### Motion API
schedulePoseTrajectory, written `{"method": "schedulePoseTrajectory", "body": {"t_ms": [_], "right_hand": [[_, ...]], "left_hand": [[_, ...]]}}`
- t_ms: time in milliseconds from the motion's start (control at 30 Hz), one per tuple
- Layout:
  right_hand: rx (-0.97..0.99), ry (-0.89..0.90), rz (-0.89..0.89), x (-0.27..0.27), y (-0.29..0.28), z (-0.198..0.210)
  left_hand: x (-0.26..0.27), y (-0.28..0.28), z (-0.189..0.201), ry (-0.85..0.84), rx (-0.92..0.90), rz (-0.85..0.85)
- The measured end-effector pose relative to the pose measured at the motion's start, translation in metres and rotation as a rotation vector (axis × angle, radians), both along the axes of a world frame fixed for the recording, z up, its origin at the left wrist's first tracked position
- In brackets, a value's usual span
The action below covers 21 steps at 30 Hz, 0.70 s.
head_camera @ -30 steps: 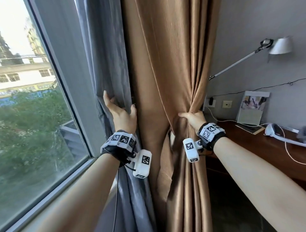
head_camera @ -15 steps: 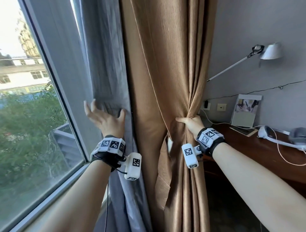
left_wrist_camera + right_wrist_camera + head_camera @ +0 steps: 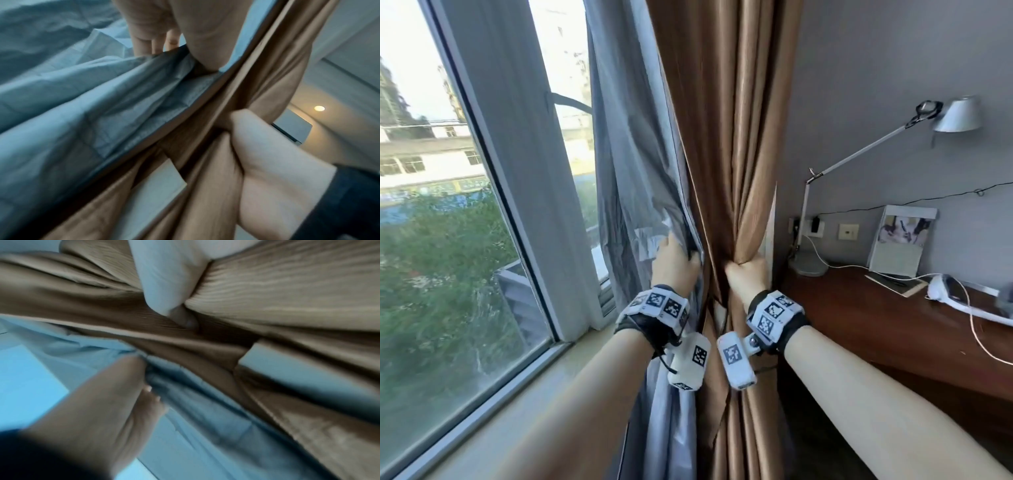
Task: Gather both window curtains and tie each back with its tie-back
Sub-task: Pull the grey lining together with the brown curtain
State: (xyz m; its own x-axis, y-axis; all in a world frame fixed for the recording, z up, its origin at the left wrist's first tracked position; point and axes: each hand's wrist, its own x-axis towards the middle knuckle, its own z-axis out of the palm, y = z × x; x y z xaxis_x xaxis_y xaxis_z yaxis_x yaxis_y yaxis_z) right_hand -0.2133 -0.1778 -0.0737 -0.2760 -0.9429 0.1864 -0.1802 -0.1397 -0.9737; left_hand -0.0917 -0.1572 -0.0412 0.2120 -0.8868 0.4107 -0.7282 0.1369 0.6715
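The brown curtain (image 3: 726, 137) hangs in the middle, bunched into folds at waist height. My right hand (image 3: 746, 270) grips that bunch, fingers curled round it; the right wrist view shows its thumb (image 3: 170, 293) pressed into the brown folds (image 3: 287, 288). The grey lining curtain (image 3: 630, 178) hangs to the left, against the window. My left hand (image 3: 677, 255) holds its gathered edge right beside the brown bunch. In the left wrist view the grey cloth (image 3: 102, 97) is pinched between thumb and fingers (image 3: 152, 42). The two hands are almost touching.
A window frame (image 3: 524, 192) and sill (image 3: 517, 421) are on the left. On the right is a dark wooden desk (image 3: 876, 325) with a desk lamp (image 3: 955, 114), a standing picture card (image 3: 900, 240) and a white cable (image 3: 976, 325). Wall sockets (image 3: 816, 226) sit behind the curtain's edge.
My left hand went from lying flat on the grey curtain by the window to gripping it, and swept it right against the brown bunch, baring more glass. The right hand kept its grip.
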Motion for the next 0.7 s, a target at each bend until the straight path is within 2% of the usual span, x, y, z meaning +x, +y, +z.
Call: {"method": "schedulePoseTrajectory", "body": {"t_ms": [100, 200, 300, 367, 433, 467, 533, 633, 700], "right_hand": [[-0.082, 0.055, 0.086, 0.005, 0.008, 0.003], [-0.103, -0.063, 0.335, 0.001, 0.015, 0.003], [-0.161, -0.057, 0.514, -0.006, 0.01, 0.003], [-0.187, -0.02, 0.523, -0.005, -0.001, 0.003], [-0.161, -0.015, 0.406, -0.002, -0.01, 0.003], [-0.144, -0.008, 0.321, -0.002, -0.015, 0.002], [-0.075, -0.012, 0.217, -0.006, -0.023, -0.004], [0.009, -0.032, 0.192, -0.013, -0.031, -0.007], [0.021, -0.029, 0.162, -0.017, -0.032, -0.008]], "left_hand": [[-0.018, -0.006, 0.007, -0.118, 0.022, -0.059], [-0.02, -0.012, 0.02, -0.219, 0.166, -0.06], [-0.019, -0.017, 0.028, -0.329, 0.275, -0.082], [-0.023, -0.017, 0.033, -0.362, 0.289, -0.147], [-0.03, -0.014, 0.037, -0.305, 0.309, -0.207], [-0.031, -0.013, 0.038, -0.239, 0.327, -0.215], [-0.032, -0.01, 0.035, 0.0, 0.38, -0.241], [-0.024, -0.004, 0.027, 0.568, 0.427, -0.39], [-0.014, -0.003, 0.02, 0.895, 0.346, -0.375]]}}
